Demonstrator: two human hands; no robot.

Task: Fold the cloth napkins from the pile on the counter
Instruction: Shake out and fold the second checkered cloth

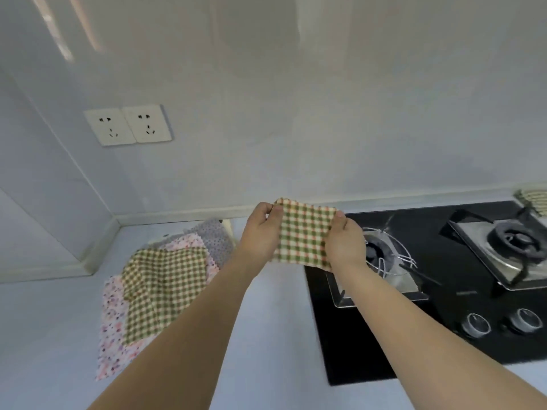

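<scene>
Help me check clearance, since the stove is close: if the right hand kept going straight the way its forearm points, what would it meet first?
Probably the wall behind the counter. The right hand, pinching the checked napkin, points up and away, seemingly passing above the near burner, though depth is unclear in this single view.

I count two hands, the left hand [262, 229] and right hand [344, 241]. Checked napkins: three, namely the held napkin [305, 232], the pile's checked napkin [162, 291] and the folded napkin [534, 201] (far right edge). Two wall sockets [128, 125], two burners [512, 239], two knobs [500, 321].
</scene>
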